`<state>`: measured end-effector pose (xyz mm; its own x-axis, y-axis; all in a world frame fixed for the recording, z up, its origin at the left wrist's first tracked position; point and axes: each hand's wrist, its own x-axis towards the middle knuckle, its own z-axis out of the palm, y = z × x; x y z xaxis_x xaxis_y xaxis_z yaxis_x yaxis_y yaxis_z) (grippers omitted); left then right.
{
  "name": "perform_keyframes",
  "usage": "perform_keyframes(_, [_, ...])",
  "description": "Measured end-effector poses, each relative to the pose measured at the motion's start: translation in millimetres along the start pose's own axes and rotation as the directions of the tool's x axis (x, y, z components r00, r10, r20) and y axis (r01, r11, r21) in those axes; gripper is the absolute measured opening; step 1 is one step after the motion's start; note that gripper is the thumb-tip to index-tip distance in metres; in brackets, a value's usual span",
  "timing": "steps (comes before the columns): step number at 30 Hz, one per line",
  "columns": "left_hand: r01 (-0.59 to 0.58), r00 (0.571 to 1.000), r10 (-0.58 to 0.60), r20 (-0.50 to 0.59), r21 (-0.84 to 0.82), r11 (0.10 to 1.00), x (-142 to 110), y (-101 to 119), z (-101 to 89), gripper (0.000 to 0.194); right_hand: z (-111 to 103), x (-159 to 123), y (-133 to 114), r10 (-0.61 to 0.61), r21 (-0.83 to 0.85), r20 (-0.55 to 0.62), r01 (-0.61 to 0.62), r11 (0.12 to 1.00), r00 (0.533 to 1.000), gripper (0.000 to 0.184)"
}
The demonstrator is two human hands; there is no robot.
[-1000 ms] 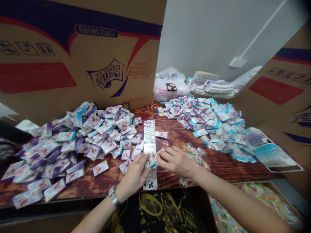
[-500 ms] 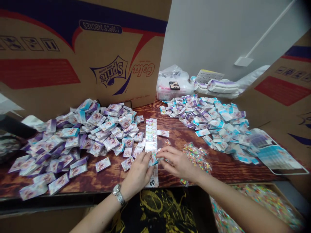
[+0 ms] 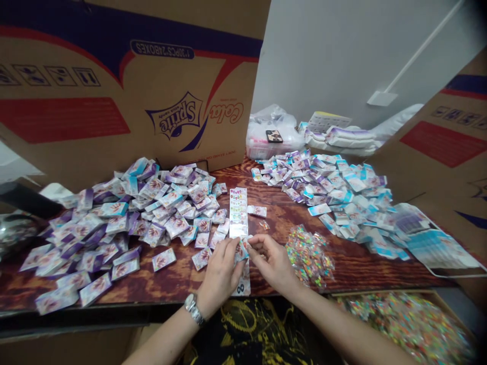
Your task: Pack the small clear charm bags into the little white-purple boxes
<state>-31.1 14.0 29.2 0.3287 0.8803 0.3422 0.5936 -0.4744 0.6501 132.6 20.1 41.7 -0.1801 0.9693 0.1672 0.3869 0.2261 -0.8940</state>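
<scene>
My left hand (image 3: 221, 274), a watch on its wrist, and my right hand (image 3: 272, 261) meet at the table's near edge. Between their pinched fingers they hold a small purple-and-teal packet (image 3: 241, 249). Under them a long white strip of coloured stickers (image 3: 238, 213) runs away from me across the wooden table (image 3: 182, 276). A heap of small clear bags with bright bits (image 3: 309, 253) lies just right of my right hand.
A big pile of purple packets (image 3: 125, 218) covers the left of the table, another pile (image 3: 335, 192) the right. Large cardboard boxes (image 3: 114, 86) stand behind and at right (image 3: 449, 137). A plastic bag (image 3: 270, 134) sits at the back. A box of colourful bags (image 3: 403, 319) sits below right.
Both hands stayed together on the packet and drew slightly nearer to me along the strip. The view shifted a little to the left.
</scene>
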Motion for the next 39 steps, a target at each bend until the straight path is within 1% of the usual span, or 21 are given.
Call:
perform_keyframes(3, [0.011, 1.0, -0.011, -0.021, 0.0, 1.0, 0.6, 1.5, -0.6, 0.046, -3.3, -4.1, -8.4, -0.145, -0.143, -0.002, 0.143, 0.979, 0.989, 0.015])
perform_keyframes(4, [0.011, 1.0, -0.011, -0.028, -0.001, 1.0, 0.7, 1.8, -0.7, 0.046, -4.5, -4.3, -9.3, -0.182, -0.178, -0.005, 0.178, 0.968, 0.983, 0.014])
perform_keyframes(5, [0.009, 0.999, -0.009, -0.033, 0.001, 1.0, 0.6, 1.7, -0.6, 0.047, -5.7, -3.8, -9.5, -0.19, -0.191, -0.01, 0.185, 0.964, 0.982, 0.014])
perform_keyframes(6, [0.005, 0.999, -0.005, -0.034, 0.007, 1.0, 0.3, 1.4, -0.5, 0.047, -6.9, -2.7, -9.1, -0.169, -0.177, -0.013, 0.164, 0.97, 0.986, 0.013])
perform_keyframes(9, [-0.018, 0.999, 0.02, -0.039, 0.053, 0.998, -1.3, -0.8, 0.9, 0.048, -10.8, 2.2, -8.6, -0.025, -0.065, 0.015, 0.026, 0.998, 1.0, 0.012])
perform_keyframes(10, [-0.027, 0.999, 0.03, -0.042, 0.073, 0.997, -1.9, -1.5, 1.6, 0.049, -11.9, 3.7, -9.1, 0.006, -0.048, 0.027, -0.005, 0.999, 1.0, 0.012])
perform_keyframes(14, [-0.053, 0.997, 0.059, -0.042, 0.121, 0.991, -3.0, -1.7, 4.2, 0.049, -12.3, 7.3, -9.5, 0.031, -0.034, 0.042, -0.03, 0.999, 0.999, 0.011])
perform_keyframes(16, [-0.054, 0.998, 0.058, -0.032, 0.108, 0.993, -2.6, -0.1, 4.2, 0.048, -10.0, 8.7, -5.5, 0.066, 0.077, 0.037, -0.069, 0.995, 0.997, 0.011])
perform_keyframes(19, [-0.021, 1.0, 0.021, -0.012, 0.043, 0.999, -1.4, 1.9, 2.1, 0.047, -5.6, 11.0, 3.9, 0.158, 0.297, 0.015, -0.155, 0.942, 0.987, 0.016])
perform_keyframes(21, [0.009, 1.0, -0.009, 0.001, -0.002, 1.0, -0.6, 2.0, 0.4, 0.047, -3.4, 11.5, 8.2, 0.192, 0.37, -0.004, -0.177, 0.912, 0.981, 0.019])
perform_keyframes(23, [0.007, 1.0, -0.007, 0.01, -0.01, 1.0, -0.8, 0.9, -0.4, 0.048, -2.7, 10.5, 8.2, 0.178, 0.344, -0.016, -0.161, 0.925, 0.984, 0.017])
perform_keyframes(24, [-0.008, 1.0, 0.008, 0.012, 0.002, 1.0, -1.3, 0.2, -0.2, 0.048, -2.9, 9.5, 6.4, 0.153, 0.294, -0.015, -0.142, 0.945, 0.988, 0.015])
perform_keyframes(27, [-0.064, 0.998, 0.063, 0.01, 0.062, 0.996, -3.9, -2.3, 2.4, 0.05, -5.7, 5.1, -4.5, 0.049, 0.071, 0.002, -0.049, 0.996, 0.999, 0.009])
perform_keyframes(29, [-0.082, 0.997, 0.082, 0.0, 0.099, 0.992, -5.6, -3.5, 4.9, 0.05, -7.7, 2.5, -11.9, -0.008, -0.04, 0.01, 0.009, 0.999, 1.0, 0.009])
perform_keyframes(30, [-0.087, 0.996, 0.088, -0.005, 0.113, 0.99, -6.2, -3.8, 5.9, 0.05, -8.3, 1.7, -14.2, -0.024, -0.066, 0.008, 0.024, 0.998, 1.0, 0.009])
perform_keyframes(32, [-0.099, 0.995, 0.101, -0.007, 0.131, 0.986, -6.6, -3.8, 7.1, 0.05, -8.1, 1.5, -14.3, -0.019, -0.051, -0.007, 0.019, 0.999, 1.0, 0.008])
perform_keyframes(34, [-0.096, 0.995, 0.098, -0.011, 0.129, 0.987, -6.1, -2.9, 6.8, 0.049, -6.5, 3.2, -9.4, 0.032, 0.051, -0.047, -0.029, 0.998, 0.998, 0.007])
perform_keyframes(37, [-0.051, 0.998, 0.053, -0.021, 0.096, 0.994, -4.7, -0.7, 4.4, 0.048, -3.7, 6.7, -1.2, 0.128, 0.238, -0.103, -0.101, 0.966, 0.986, 0.011])
perform_keyframes(39, [-0.034, 0.999, 0.037, -0.025, 0.084, 0.996, -4.2, 0.5, 2.9, 0.048, -3.1, 7.3, -1.1, 0.129, 0.258, -0.106, -0.098, 0.961, 0.986, 0.011])
